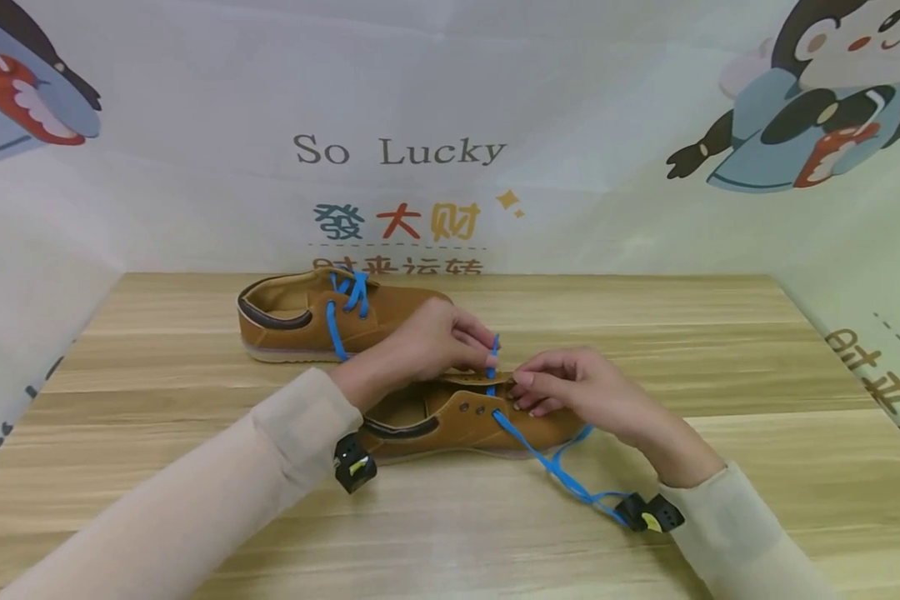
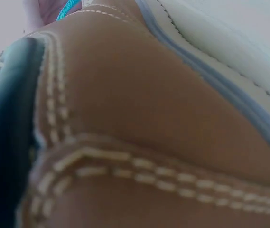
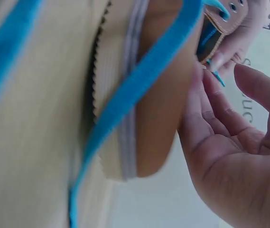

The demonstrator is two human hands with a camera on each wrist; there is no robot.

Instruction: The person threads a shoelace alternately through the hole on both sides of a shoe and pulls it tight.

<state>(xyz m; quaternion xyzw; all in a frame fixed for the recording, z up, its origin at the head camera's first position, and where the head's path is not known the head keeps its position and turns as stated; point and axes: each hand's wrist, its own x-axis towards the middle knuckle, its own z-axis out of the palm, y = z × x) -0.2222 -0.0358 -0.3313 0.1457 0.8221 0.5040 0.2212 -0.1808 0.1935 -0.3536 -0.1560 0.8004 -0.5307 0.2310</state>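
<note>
A brown shoe [image 1: 450, 429] with pale stitching lies on its sole in front, toe to the right; its side fills the left wrist view. My left hand [image 1: 438, 337] reaches over it and pinches a blue shoelace [image 1: 492, 371] standing up near the eyelets. My right hand [image 1: 581, 387] is at the front of the shoe, its fingertips near the eyelet flap. In the right wrist view, the right thumb [image 3: 258, 88] stands apart from the fingers, with nothing visible between them. The lace's other length [image 1: 562, 475] trails from an eyelet toward the right wrist.
Behind, to the left, stands a matching brown shoe [image 1: 277, 329] with its blue lace [image 1: 357, 292] threaded through the eyelets. Both rest on a wood-grain table [image 1: 682, 325]. A printed white cloth [image 1: 570, 208] rises at the table's back and sides.
</note>
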